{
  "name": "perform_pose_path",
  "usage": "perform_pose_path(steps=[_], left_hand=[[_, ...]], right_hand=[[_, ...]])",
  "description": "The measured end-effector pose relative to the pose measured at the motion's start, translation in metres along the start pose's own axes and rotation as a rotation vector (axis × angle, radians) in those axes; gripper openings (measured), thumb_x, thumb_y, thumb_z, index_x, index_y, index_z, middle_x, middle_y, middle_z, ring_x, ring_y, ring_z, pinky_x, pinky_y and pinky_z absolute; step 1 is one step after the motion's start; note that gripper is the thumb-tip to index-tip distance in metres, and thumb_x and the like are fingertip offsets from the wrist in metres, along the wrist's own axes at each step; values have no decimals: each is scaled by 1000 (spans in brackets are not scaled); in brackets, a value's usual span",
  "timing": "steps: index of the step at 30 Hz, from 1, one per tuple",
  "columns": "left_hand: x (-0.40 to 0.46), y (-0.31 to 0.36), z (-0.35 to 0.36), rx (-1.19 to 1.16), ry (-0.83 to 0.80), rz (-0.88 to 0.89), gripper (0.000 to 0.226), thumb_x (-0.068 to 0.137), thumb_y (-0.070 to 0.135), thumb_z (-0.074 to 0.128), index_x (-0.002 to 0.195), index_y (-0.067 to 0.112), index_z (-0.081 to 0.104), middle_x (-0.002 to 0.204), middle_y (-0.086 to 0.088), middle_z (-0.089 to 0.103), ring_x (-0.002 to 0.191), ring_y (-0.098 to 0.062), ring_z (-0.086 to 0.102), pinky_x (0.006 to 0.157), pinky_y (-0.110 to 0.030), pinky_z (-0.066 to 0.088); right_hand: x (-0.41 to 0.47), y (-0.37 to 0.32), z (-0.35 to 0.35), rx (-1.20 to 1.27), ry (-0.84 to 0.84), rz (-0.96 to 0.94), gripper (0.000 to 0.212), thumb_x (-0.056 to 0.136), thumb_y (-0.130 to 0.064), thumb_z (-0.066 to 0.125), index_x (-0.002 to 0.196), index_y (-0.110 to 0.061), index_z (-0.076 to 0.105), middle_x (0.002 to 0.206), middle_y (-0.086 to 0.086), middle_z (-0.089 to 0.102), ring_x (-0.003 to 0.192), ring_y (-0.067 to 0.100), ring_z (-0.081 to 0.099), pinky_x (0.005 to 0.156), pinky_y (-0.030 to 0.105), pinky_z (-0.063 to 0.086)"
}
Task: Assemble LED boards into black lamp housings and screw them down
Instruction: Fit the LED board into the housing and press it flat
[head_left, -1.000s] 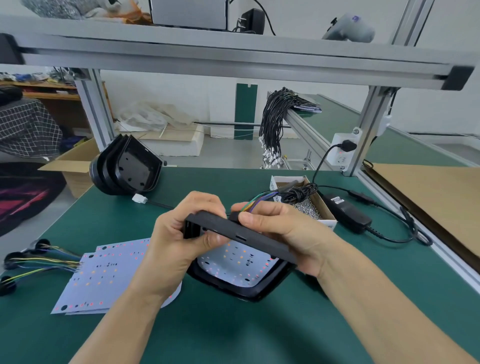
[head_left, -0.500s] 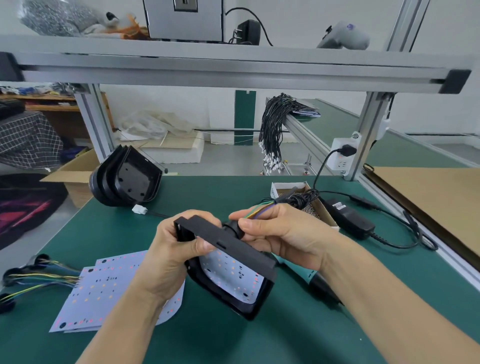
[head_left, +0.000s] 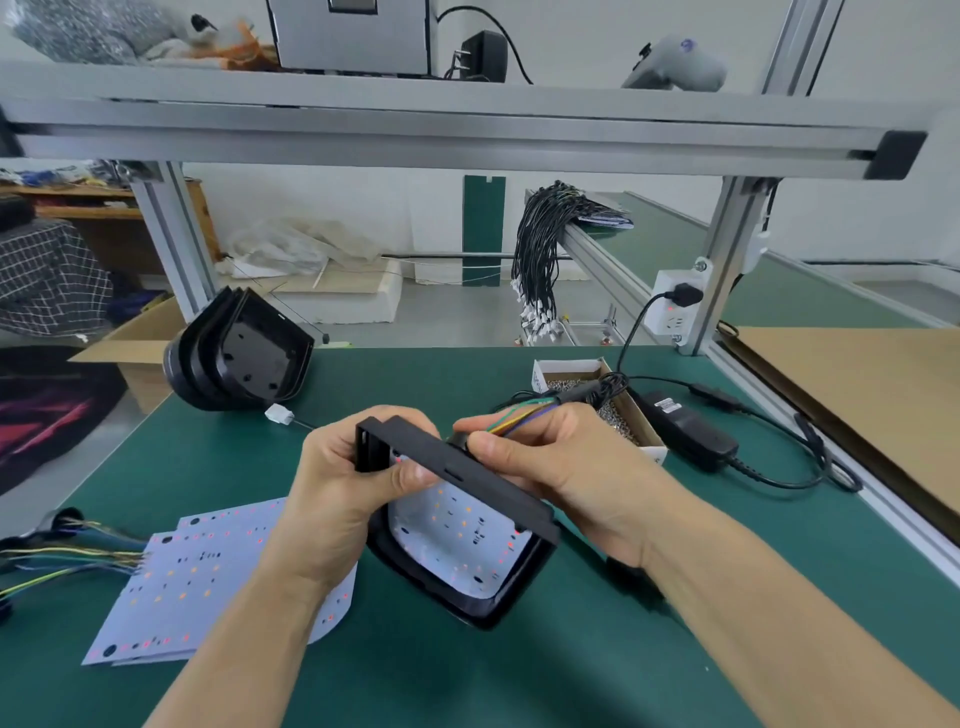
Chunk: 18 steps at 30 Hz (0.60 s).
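On the green bench mat (head_left: 519, 675), left to right: a bundle of coloured wires (head_left: 57, 556) runs in from the left edge to a stack of flat white LED boards (head_left: 208, 577) lying on the mat near you. Behind them, at the far left of the bench, a nested stack of empty black plastic lamp housings (head_left: 244, 353) rests on its side.

Your left hand (head_left: 343, 488) grips the upper left corner of the black lamp housing (head_left: 467, 551) you hold tilted above the mat, thumb pressed on its rim and fingers curled round behind. A white LED board (head_left: 457, 540) sits inside that housing, its face towards you.

Your right hand (head_left: 566, 467) pinches the green, yellow and purple lead wires (head_left: 519, 418) at the housing's top edge, fingers closed round them.

Further right, a small cardboard box of silver screws (head_left: 618, 410) stands beside a black power adapter (head_left: 685, 431), whose cable runs to a white wall socket (head_left: 675, 301) on the aluminium frame post (head_left: 722, 270).
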<state>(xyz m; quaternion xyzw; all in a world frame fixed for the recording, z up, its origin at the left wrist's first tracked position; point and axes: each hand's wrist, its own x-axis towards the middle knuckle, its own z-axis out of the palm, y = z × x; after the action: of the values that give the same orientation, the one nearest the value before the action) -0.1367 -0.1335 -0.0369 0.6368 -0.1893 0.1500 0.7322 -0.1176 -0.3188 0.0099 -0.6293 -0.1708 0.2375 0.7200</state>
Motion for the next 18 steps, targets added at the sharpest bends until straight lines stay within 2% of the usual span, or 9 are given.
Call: perform_pose_path(steps=[3, 6, 8, 10, 12, 13, 14, 16, 18], left_hand=[[-2, 2, -1, 0, -19, -15, 37, 57, 45, 87, 72, 16, 70, 83, -3, 64, 82, -22, 56, 74, -25, 46], [-2, 5, -3, -91, -53, -51, 18, 64, 21, 81, 76, 16, 70, 112, -11, 69, 110, -31, 64, 92, -34, 51], [-2, 7, -4, -92, -31, -65, 12, 65, 16, 74, 77, 18, 70, 109, -14, 71, 107, -32, 66, 90, -31, 52], [-2, 7, -5, -92, -3, -59, 12, 65, 16, 74, 76, 18, 71, 98, -12, 73, 104, -30, 67, 89, -31, 52], [-2, 7, -5, -78, -2, -45, 12, 65, 16, 75, 77, 17, 72, 93, -9, 74, 105, -28, 66, 90, -31, 52], [-1, 6, -5, -73, -5, -45, 13, 65, 17, 76, 77, 17, 72, 95, -10, 74, 105, -28, 66, 90, -30, 51], [-1, 6, -5, -71, -4, -45, 15, 65, 18, 78, 78, 16, 72, 98, -12, 73, 105, -28, 66, 89, -29, 51], [1, 6, -4, -71, 0, -41, 19, 64, 20, 81, 80, 16, 72, 103, -13, 72, 104, -27, 66, 87, -26, 51], [1, 6, -1, -70, -11, -29, 17, 67, 16, 81, 82, 15, 73, 103, -11, 73, 102, -26, 67, 86, -27, 51]], right_hand=[[3, -1, 2, 37, -6, 53, 8, 82, -9, 68, 88, -12, 74, 76, -1, 73, 64, 5, 66, 56, 13, 48], [7, 3, 8, 138, 19, 122, 19, 67, -25, 74, 82, -15, 73, 81, 1, 69, 67, 10, 62, 57, 15, 47], [8, 7, 14, 118, 72, 137, 26, 58, -35, 77, 75, -17, 70, 73, 2, 65, 62, 11, 56, 55, 18, 43], [5, 12, 16, 59, 226, 88, 37, 54, -46, 76, 73, -16, 66, 69, 1, 66, 59, 12, 57, 56, 20, 43], [-1, 18, 11, 6, 414, -67, 39, 64, -52, 73, 75, -15, 67, 70, 2, 69, 63, 12, 63, 60, 19, 47], [-7, 21, 8, -52, 457, -179, 35, 71, -51, 74, 80, -17, 70, 79, 1, 70, 72, 12, 66, 67, 20, 49], [-14, 22, 9, -148, 420, -286, 29, 74, -48, 72, 89, -23, 72, 90, -2, 70, 84, 10, 67, 76, 20, 48], [-25, 26, 14, -378, 227, -442, 42, 65, -43, 72, 106, -36, 68, 111, -16, 63, 108, 0, 59, 87, 10, 42], [-26, 29, 18, -502, 177, -482, 50, 64, -35, 79, 111, -46, 63, 116, -24, 54, 115, -3, 53, 89, 3, 36]])
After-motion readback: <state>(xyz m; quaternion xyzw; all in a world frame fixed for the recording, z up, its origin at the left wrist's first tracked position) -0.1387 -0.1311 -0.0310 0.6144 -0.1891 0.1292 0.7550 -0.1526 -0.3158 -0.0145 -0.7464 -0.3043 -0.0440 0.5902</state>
